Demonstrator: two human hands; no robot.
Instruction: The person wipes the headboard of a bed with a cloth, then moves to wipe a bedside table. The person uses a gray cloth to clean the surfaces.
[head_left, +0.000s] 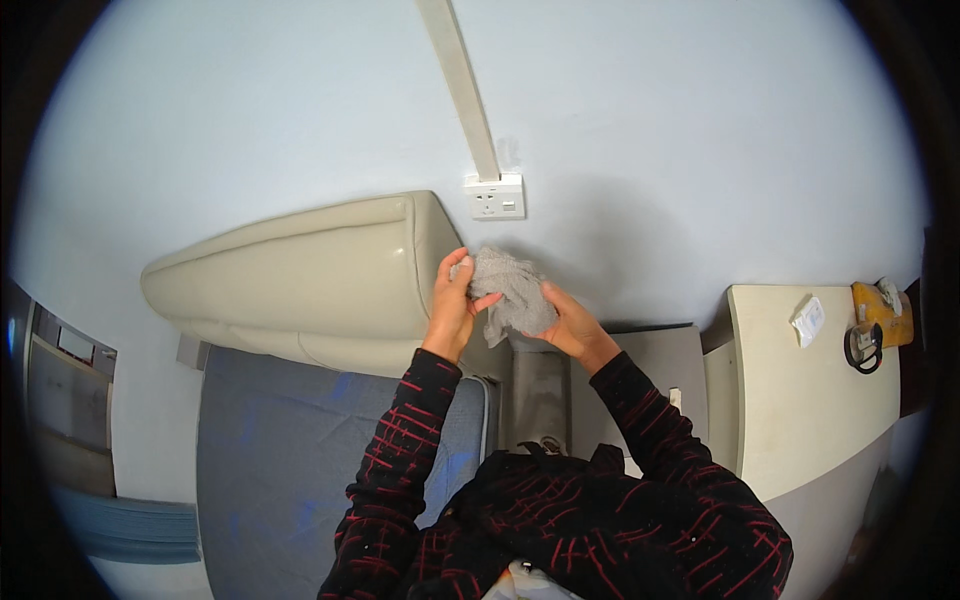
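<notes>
A crumpled grey cloth (512, 289) is held up between my two hands, in front of the wall. My left hand (454, 307) grips its left side, the thumb and fingers pressed into the folds. On the lower right, my right hand (574, 326) has hold of the cloth, with the thumb on top and the other fingers partly hidden beneath it. One loose end dangles below the bunch. Just above the cloth, a white wall socket (495, 197) with a switch is fixed to the pale wall.
Left of my hands stands a cream padded headboard (337, 277) behind a bare blue-grey mattress (277, 450). A grey cabinet (645, 360) is at right. The cream table (810, 405) beyond bears a white packet (808, 321), a tape roll (862, 348) and a yellow packet (889, 315). A cable trunking (465, 90) rises from the socket.
</notes>
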